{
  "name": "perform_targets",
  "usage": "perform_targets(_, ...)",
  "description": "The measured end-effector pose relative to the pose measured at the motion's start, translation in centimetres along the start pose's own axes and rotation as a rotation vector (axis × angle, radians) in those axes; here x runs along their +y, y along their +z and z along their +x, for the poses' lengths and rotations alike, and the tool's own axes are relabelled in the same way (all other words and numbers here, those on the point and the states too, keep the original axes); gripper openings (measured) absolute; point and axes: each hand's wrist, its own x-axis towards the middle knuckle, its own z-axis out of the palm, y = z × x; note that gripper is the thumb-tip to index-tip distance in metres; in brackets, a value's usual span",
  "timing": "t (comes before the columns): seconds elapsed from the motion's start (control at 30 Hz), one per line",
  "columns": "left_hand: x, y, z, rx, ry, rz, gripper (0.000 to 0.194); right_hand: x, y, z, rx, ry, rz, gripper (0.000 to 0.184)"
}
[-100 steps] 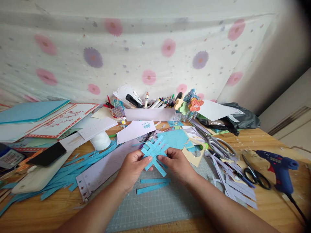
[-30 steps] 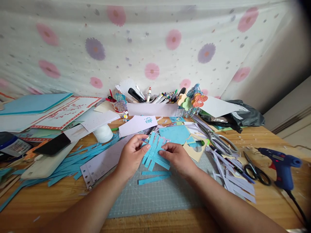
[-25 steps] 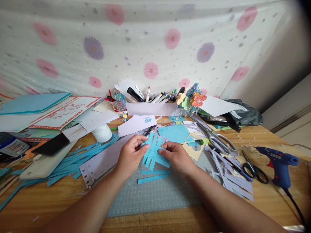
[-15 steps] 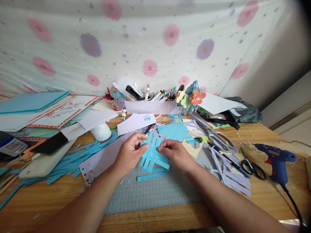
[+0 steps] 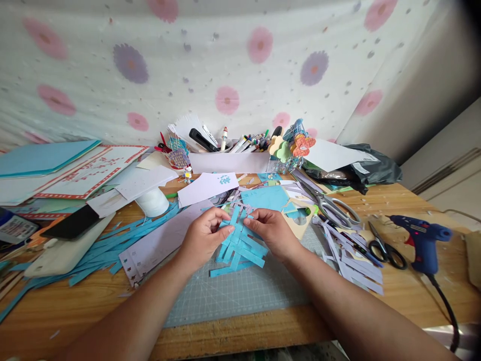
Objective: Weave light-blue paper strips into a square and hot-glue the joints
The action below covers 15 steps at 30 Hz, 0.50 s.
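Observation:
Between my hands is a small lattice of woven blue paper strips (image 5: 240, 239), held just above the cutting mat. My left hand (image 5: 206, 234) pinches its left edge between thumb and fingers. On the upper right side, my right hand (image 5: 271, 231) grips the weave the same way, thumb and forefinger closed on the strips. Strip ends stick out loosely toward me. Beneath the lattice, a loose blue paper strip (image 5: 221, 272) lies on the grey cutting mat (image 5: 210, 301).
A blue glue gun (image 5: 423, 235), black scissors (image 5: 387, 248) and larger grey scissors (image 5: 334, 205) lie to the right. On the left are a pile of blue strips (image 5: 108, 245), a phone (image 5: 71, 221) and a thread spool (image 5: 152, 201). A pen box (image 5: 233, 163) stands behind.
My right hand has shifted slightly up along the weave, and the lattice has tilted, its lower strips swinging a little. The whole view has moved slightly. Both hands keep their hold.

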Motion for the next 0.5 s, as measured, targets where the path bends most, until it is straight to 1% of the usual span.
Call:
perform_targets(0.27, 0.36, -0.01, 0.02, -0.014, -0.015, -0.028, 0.02, -0.06, 0.01, -0.07, 0.018, -0.018, -0.025, 0.036)
perform_targets(0.5, 0.29, 0.08, 0.01, -0.008, -0.017, -0.019, 0.018, -0.14, 0.45, -0.22, 0.041, 0.062, 0.12, 0.041)
